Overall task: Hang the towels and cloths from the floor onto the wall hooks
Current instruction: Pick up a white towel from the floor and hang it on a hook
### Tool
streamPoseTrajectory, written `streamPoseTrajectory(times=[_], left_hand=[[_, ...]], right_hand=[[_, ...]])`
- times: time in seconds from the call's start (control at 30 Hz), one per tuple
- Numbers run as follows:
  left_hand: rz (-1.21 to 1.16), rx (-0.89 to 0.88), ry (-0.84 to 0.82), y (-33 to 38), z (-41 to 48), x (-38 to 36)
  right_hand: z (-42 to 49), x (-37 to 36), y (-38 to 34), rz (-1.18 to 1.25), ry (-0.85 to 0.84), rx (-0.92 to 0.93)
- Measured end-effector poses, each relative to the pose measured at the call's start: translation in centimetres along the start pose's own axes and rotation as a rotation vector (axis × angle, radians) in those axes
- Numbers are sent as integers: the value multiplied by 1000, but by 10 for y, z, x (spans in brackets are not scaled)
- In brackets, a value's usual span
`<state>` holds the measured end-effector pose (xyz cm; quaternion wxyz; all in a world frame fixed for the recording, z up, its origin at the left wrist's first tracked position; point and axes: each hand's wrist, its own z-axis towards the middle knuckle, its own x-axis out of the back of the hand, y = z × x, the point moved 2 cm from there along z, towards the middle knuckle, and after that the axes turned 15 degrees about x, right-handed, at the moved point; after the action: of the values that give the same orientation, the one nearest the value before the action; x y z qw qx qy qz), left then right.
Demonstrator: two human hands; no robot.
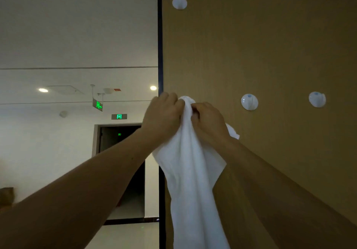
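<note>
White towel (pixel 191 171) at the wall, not yet released.
Both pinch its top, left hand (pixel 163 117) and right hand (pixel 208 121); three hooks (pixel 249 102) bare.

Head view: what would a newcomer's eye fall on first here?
The white towel, centre frame, hangs down from where the left hand and right hand pinch its bunched top at the brown panel. Three bare white hooks dot that panel: one upper left, two to the right at hand height. Green exit signs glow in the hallway at left.
</note>
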<state>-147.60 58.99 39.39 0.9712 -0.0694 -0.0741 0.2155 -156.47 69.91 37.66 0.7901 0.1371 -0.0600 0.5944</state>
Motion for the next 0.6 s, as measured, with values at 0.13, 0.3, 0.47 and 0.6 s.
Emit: streamPoseTrajectory(times=[0.13, 0.3, 0.47, 0.6], left_hand=[[-174, 115, -243, 3, -19, -8], [-221, 261, -355, 13, -23, -5], [-99, 422, -513, 22, -11, -8], [-273, 461, -481, 19, -15, -12]], right_hand=[[-9, -6, -2, 119, 45, -52], [-6, -7, 10, 17, -41, -166], [-8, -9, 9, -125, -29, -185], [-11, -4, 5, 1, -74, -196]])
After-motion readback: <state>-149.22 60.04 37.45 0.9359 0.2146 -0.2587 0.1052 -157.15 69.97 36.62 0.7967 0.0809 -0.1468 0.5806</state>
